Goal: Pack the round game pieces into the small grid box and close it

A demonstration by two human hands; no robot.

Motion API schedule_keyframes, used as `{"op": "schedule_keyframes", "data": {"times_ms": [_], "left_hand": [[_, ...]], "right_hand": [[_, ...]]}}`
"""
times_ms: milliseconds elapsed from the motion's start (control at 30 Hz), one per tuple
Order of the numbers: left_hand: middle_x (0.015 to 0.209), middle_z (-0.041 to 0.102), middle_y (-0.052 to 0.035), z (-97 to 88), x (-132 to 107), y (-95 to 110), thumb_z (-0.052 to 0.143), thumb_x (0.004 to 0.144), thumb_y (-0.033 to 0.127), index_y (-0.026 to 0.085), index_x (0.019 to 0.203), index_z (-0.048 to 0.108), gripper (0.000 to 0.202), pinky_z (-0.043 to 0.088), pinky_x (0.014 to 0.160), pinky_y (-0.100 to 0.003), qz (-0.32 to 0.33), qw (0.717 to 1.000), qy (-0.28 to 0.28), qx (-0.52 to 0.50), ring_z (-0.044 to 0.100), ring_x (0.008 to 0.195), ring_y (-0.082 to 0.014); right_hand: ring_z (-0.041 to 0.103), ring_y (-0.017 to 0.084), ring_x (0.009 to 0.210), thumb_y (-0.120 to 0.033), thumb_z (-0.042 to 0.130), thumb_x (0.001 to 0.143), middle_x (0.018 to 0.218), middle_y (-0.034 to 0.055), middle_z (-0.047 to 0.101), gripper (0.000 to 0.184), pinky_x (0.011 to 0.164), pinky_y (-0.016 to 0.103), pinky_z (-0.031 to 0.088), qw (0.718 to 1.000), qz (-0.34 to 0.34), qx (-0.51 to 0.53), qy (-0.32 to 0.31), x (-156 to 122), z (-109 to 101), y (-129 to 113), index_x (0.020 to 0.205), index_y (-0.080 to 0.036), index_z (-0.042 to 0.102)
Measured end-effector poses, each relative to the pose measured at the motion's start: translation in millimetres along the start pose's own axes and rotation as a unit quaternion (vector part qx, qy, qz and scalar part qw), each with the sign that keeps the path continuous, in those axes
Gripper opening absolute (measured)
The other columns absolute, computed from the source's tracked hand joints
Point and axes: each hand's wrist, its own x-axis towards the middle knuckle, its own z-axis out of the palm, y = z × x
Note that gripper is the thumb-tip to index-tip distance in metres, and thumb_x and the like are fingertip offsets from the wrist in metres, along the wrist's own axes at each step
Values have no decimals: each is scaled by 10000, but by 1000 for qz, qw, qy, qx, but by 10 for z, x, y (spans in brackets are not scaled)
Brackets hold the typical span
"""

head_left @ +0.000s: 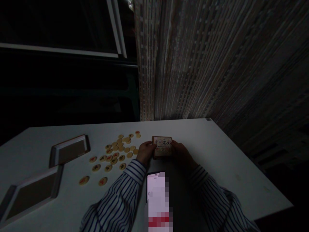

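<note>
Between my two hands is a small box [163,151] with a printed label bearing Chinese characters and a brown edge. My left hand [145,152] grips its left side, thumb on the front. On the right side, my right hand [182,154] holds it too, though its fingers are dim and partly hidden. Scattered to the left of the box lie several round wooden xiangqi pieces [114,160], some showing red or black characters, others with a plain face up. Whether the box rests on the table or is slightly raised, I cannot tell.
A lit phone [156,193], partly pixelated, lies between my forearms. Two open shallow trays, one farther back [70,150] and one nearer [31,196], lie at the left of the white table [217,154]. A string curtain [188,58] hangs behind the table's far edge.
</note>
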Motion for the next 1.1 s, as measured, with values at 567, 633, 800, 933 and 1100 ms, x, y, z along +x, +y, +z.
{"op": "schedule_keyframes", "data": {"times_ms": [567,633,800,933,1100], "left_hand": [[746,692,-91,-20,-19,-4,638,640,77,79,945,613,306,518,628,-282,-87,974,-83,-191,648,634,-167],[765,692,-92,-25,-36,15,626,647,74,82,940,616,293,519,634,-285,-89,971,-94,-200,649,645,-169],[806,692,-88,-39,-104,82,589,682,81,103,910,629,232,521,658,-275,-107,961,-129,-220,652,716,-180],[807,691,-80,-62,-158,131,561,702,82,120,864,639,183,523,654,-265,-122,953,-156,-231,650,745,-183],[777,685,-81,-102,-191,185,566,684,72,103,864,631,193,519,595,-242,-130,949,-159,-239,644,670,-160]], "right_hand": [[608,181,811,-331,386,845,969,70,652,344,695,291,478,949,164,265,45,-30,34,66,1090,-175,572],[611,195,841,-374,441,810,985,83,653,378,709,302,482,924,209,314,65,-19,49,95,1089,-158,577],[612,230,862,-414,566,707,944,96,672,448,754,354,480,836,286,464,62,51,23,124,1040,-116,605],[632,223,774,-437,598,679,843,71,693,417,746,363,486,773,277,570,25,63,-32,94,936,-114,658],[634,227,754,-417,648,639,802,66,697,390,739,360,483,728,290,621,19,41,-97,30,882,-113,679]]}}
